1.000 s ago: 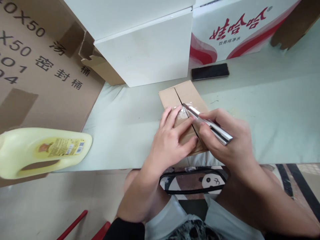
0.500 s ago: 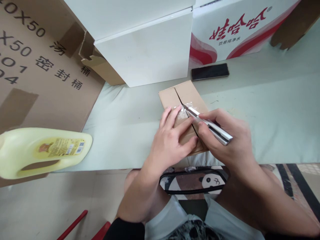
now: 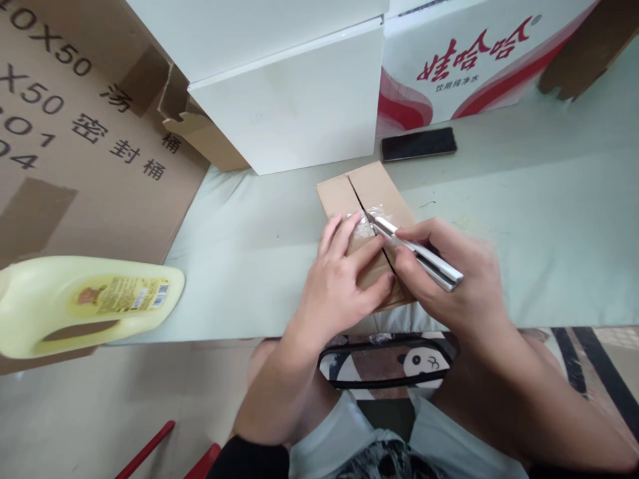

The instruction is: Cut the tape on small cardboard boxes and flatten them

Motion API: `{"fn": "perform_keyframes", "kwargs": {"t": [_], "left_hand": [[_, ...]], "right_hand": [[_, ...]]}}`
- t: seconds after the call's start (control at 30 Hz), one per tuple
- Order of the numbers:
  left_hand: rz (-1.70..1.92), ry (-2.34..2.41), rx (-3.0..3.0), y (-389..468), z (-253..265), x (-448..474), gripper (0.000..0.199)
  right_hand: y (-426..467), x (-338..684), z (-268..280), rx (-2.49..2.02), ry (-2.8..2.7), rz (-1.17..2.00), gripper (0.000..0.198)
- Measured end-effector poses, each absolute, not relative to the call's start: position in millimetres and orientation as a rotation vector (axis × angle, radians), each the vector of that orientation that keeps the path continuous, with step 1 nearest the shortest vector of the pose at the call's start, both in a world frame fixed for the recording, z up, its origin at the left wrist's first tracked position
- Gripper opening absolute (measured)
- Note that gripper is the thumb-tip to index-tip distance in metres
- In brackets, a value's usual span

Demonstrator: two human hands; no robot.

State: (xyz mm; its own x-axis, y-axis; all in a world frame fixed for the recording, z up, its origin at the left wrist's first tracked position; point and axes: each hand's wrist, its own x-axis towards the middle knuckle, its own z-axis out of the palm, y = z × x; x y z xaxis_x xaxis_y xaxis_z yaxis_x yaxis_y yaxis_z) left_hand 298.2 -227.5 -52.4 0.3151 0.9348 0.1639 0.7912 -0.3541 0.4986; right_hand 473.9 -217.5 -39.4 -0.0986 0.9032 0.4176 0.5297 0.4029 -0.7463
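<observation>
A small brown cardboard box [image 3: 382,186] lies on the pale green cloth, a dark seam running down its top. Clear tape [image 3: 363,226] crosses the middle of that seam. My left hand [image 3: 344,273] rests on the box top with its fingers spread, the fingertips beside the tape. In my right hand [image 3: 456,269] is a silver utility knife [image 3: 419,253], gripped between thumb and fingers. Its blade tip touches the seam at the tape, close to my left index finger. The lower right part of the box is hidden under my hands.
A black phone [image 3: 418,144] lies behind the box. White boxes [image 3: 294,100] and a red-and-white carton [image 3: 454,73] stand at the back. To the left are a large cardboard carton [image 3: 94,133] and a yellow bottle [image 3: 94,299] on its side. The table's front edge is near my lap.
The knife tip has shifted slightly along the seam toward me. My left hand and the box have stayed in place.
</observation>
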Motion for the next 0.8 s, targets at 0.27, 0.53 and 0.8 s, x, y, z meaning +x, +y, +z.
{"fn": "perform_keyframes", "kwargs": {"t": [0.27,0.53,0.8], "left_hand": [[0.626,1.544,2.277,-227.0,-53.4,298.3,0.045],[0.633,1.528,2.26,-226.9,-52.6,297.6,0.046],[0.657,1.524,2.256,-226.0,-55.9,297.4,0.05]], "right_hand": [[-217.6,474.2,-40.1,-1.263,-1.76,0.528,0.005],[-218.0,473.2,-39.6,-1.256,-1.742,0.513,0.008],[-218.7,472.6,-38.8,-1.266,-1.721,0.505,0.009]]}}
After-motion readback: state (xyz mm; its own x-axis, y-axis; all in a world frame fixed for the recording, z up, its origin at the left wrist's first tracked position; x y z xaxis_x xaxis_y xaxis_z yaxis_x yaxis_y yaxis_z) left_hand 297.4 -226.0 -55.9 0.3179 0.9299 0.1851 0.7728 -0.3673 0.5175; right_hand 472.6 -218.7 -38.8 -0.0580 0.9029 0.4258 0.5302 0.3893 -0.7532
